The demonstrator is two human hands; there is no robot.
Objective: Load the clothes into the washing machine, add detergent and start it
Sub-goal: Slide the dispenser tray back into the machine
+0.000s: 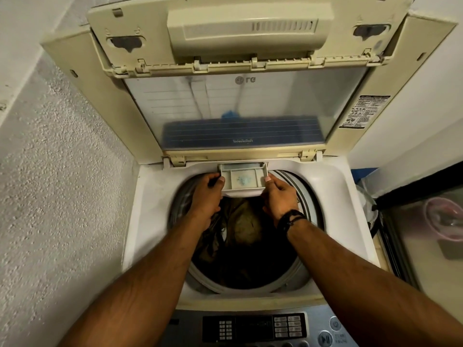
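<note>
Pale-grey plastic detergent drawer (242, 180) stands pulled out at the rear rim of the washing machine (333, 186), above dark clothes (240, 236) already in the drum. Left hand (206, 194) and right hand (279, 196) each pinch one side of it. Risk: uneven pushing could jam the drawer or spill its bluish powder.

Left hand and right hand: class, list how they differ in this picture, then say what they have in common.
The left hand is bare at the wrist; the right hand has a dark band round its wrist. The left hand holds the left side of the detergent drawer, the right hand its right side. Shared: each has a thumb on the drawer's rim, and both reach over the drum, where dark clothes lie.
</note>
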